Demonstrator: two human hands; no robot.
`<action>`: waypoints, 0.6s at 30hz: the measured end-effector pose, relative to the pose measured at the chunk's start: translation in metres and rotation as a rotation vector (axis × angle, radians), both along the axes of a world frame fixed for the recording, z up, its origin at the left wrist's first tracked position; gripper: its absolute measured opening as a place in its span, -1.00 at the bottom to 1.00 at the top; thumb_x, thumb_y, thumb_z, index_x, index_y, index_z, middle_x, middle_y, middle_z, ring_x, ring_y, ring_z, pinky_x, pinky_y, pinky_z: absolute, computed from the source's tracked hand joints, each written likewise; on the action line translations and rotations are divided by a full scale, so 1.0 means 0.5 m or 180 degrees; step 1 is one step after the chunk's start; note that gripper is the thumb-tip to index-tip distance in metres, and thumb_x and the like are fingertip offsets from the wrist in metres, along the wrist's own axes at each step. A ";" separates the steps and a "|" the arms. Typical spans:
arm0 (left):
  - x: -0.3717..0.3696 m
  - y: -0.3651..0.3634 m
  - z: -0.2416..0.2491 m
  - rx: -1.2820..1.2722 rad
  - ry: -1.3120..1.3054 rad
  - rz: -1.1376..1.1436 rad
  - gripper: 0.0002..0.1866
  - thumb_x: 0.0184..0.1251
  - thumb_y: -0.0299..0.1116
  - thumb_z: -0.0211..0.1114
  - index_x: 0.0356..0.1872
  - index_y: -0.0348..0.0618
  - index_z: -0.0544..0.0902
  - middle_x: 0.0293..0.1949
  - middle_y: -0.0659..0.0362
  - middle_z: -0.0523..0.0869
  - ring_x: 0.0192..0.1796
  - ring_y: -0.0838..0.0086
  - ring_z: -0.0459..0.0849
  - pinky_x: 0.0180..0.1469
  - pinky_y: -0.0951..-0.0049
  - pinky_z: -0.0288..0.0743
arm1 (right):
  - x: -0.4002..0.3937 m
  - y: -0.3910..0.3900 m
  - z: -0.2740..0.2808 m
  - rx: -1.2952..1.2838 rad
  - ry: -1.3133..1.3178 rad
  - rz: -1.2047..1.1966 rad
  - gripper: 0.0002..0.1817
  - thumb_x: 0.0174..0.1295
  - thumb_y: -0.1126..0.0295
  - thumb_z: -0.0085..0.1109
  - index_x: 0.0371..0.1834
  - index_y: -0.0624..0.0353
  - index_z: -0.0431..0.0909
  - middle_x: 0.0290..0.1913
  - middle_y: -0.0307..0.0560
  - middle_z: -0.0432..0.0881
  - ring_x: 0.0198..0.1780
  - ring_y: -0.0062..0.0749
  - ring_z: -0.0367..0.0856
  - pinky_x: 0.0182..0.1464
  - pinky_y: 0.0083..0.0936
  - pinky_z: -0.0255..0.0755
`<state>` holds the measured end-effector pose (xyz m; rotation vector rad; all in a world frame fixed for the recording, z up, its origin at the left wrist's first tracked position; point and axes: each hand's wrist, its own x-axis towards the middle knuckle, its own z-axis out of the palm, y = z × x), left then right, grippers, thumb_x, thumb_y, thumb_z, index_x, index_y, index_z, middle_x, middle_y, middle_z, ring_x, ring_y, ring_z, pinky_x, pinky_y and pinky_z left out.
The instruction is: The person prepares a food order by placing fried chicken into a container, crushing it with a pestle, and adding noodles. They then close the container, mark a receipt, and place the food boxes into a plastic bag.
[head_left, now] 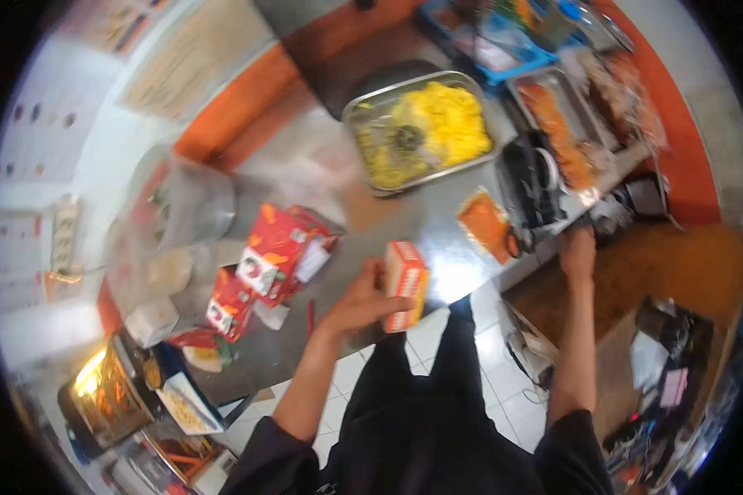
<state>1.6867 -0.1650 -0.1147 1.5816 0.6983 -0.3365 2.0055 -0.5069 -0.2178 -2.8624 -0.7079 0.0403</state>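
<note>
My left hand [366,299] is closed around a small orange and white cardboard box [405,285] with a yellow side, held over the front edge of the steel counter [371,224]. My right hand [579,249] reaches out to the right, at the counter's front edge; its fingers are blurred and partly hidden. Beside that hand lie dark and clear plastic items [609,216]. Between the two hands, a flat clear packet with orange contents [485,224] rests on the counter, close to a black device [527,186].
A steel tray [377,190] with yellow food stands at the back. Red printed boxes [274,252] and a large clear plastic bag [144,239] are on the left. At the back right are a blue basket [537,64] and a tray of orange packets [553,124].
</note>
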 end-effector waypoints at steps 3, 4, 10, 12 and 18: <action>-0.003 -0.008 0.053 -0.0883 -0.0524 0.0718 -0.19 0.02 -0.03 0.62 0.13 -0.22 0.30 0.03 0.04 0.51 0.15 0.38 0.51 0.25 0.34 0.40 | -0.066 0.060 0.159 0.0914 0.1122 0.0173 -0.87 0.23 0.45 0.28 -0.32 0.31 0.59 -0.29 0.04 0.55 -0.24 -0.01 0.57 -0.13 -0.22 0.45; -0.019 -0.012 0.060 -0.1009 -0.0492 0.0888 -0.19 0.02 -0.05 0.62 0.13 -0.22 0.29 0.04 0.05 0.51 0.16 0.38 0.51 0.26 0.33 0.38 | -0.130 0.119 0.233 0.1539 0.1661 0.0150 -0.84 0.26 0.43 0.31 -0.34 0.29 0.55 -0.29 -0.03 0.49 -0.23 -0.13 0.51 -0.09 -0.32 0.40; -0.081 0.026 0.087 -0.0981 -0.0427 0.0882 -0.22 0.00 -0.17 0.61 0.11 -0.21 0.27 0.05 0.06 0.47 0.21 0.37 0.46 0.27 0.31 0.38 | -0.435 0.421 0.439 0.1806 0.2223 0.2078 -0.86 0.21 0.45 0.37 -0.26 0.22 0.60 -0.17 0.05 0.41 -0.26 -0.11 0.53 -0.29 -0.36 0.44; -0.134 0.048 0.090 -0.0658 -0.0609 0.0583 -0.23 -0.01 -0.20 0.61 0.11 -0.19 0.27 0.07 0.07 0.46 0.20 0.39 0.46 0.24 0.30 0.43 | -0.472 0.465 0.443 0.1417 0.1825 0.2007 -0.70 0.16 0.36 0.45 -0.51 0.25 0.49 -0.34 -0.01 0.42 -0.44 -0.12 0.48 -0.41 -0.30 0.36; -0.286 0.134 0.142 -0.0860 -0.0761 0.0298 -0.17 -0.11 -0.23 0.68 0.10 -0.12 0.26 -0.01 0.17 0.40 0.10 0.50 0.45 0.04 0.40 0.48 | -0.506 0.539 0.429 0.1561 0.2726 0.2786 -0.44 -0.08 0.25 0.66 -0.71 0.22 0.32 -0.60 -0.15 0.33 -0.53 -0.30 0.36 -0.47 -0.35 0.26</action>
